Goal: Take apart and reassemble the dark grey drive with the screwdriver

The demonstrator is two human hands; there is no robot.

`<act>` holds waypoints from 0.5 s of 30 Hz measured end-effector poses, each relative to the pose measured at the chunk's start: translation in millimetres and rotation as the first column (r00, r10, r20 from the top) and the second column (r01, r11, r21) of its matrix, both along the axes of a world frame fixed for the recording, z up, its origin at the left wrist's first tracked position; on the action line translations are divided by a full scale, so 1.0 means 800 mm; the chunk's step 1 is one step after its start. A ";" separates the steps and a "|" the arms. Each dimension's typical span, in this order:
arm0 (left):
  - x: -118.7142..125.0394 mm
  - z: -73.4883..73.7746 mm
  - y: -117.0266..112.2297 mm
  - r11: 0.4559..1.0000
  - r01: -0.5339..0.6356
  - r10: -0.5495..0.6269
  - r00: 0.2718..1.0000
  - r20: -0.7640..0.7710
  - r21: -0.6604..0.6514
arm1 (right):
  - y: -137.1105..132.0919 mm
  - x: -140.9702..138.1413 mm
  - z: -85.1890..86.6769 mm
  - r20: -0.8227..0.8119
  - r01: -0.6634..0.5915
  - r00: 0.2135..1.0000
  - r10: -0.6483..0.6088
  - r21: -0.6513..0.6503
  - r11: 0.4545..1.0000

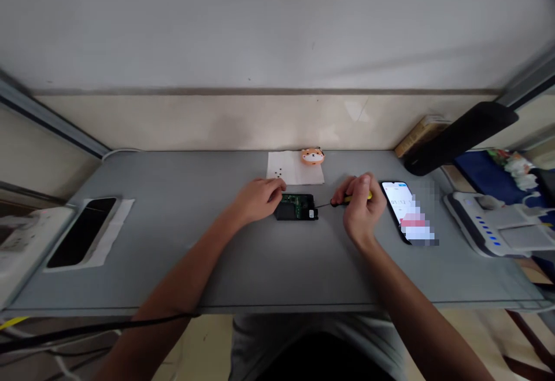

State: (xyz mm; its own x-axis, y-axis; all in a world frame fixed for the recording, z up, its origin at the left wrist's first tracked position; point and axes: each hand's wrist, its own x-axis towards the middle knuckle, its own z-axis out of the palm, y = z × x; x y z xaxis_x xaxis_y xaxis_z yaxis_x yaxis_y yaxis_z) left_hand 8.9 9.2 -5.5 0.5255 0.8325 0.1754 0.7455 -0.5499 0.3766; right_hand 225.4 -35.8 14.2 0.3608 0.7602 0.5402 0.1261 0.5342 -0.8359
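The right hand (pixel 363 204) is closed in a grip around a slim screwdriver with a yellow-and-black handle (pixel 335 202), its thin metal shaft pointing left, with the tip at the right end of a black rectangular device with an exposed green circuit board (pixel 299 207). The left hand (pixel 260 197) has its fingers curled together over the left end of that device, gripping it as it lies flat on the grey tabletop (pixel 269 265), between the two hands.

Just beyond the device lies a creased white paper sheet (pixel 292 174), bearing a few tiny dark pieces (pixel 280 172) and a rounded orange case with an animal face (pixel 313 157). Just right of the right hand lies a black-edged phone with a lit screen (pixel 395 200), partly blurred; farther right is a white power strip with blue lights (pixel 466 219). Well apart on the left, a dark-screened phone with a pale edge (pixel 84 233) rests on white paper.
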 end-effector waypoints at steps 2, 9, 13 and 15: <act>0.001 -0.001 0.000 0.998 -0.007 0.007 1.000 0.006 -0.061 | -0.001 -0.004 0.006 -0.022 0.028 0.999 -0.028 0.010 1.000; 0.007 -0.009 0.001 0.993 0.034 -0.021 0.993 0.119 -0.109 | 0.021 -0.035 0.022 0.105 -0.089 0.991 0.087 0.019 0.996; 0.009 -0.011 0.000 0.995 0.051 -0.040 0.990 0.132 -0.084 | 0.048 -0.052 0.020 0.172 -0.144 0.975 0.143 -0.004 0.990; 0.010 -0.013 -0.001 0.996 0.064 -0.057 0.992 0.116 -0.055 | 0.058 -0.058 0.018 0.174 -0.152 0.972 0.155 -0.031 0.988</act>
State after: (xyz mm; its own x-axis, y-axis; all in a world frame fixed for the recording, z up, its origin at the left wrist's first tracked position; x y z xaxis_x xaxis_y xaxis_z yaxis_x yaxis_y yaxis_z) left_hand 16.5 8.8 -16.0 0.5543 0.8106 0.1887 0.6621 -0.5669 0.4902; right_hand 179.2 10.7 28.3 0.1398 0.8090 0.5710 0.1887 0.5443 -0.8174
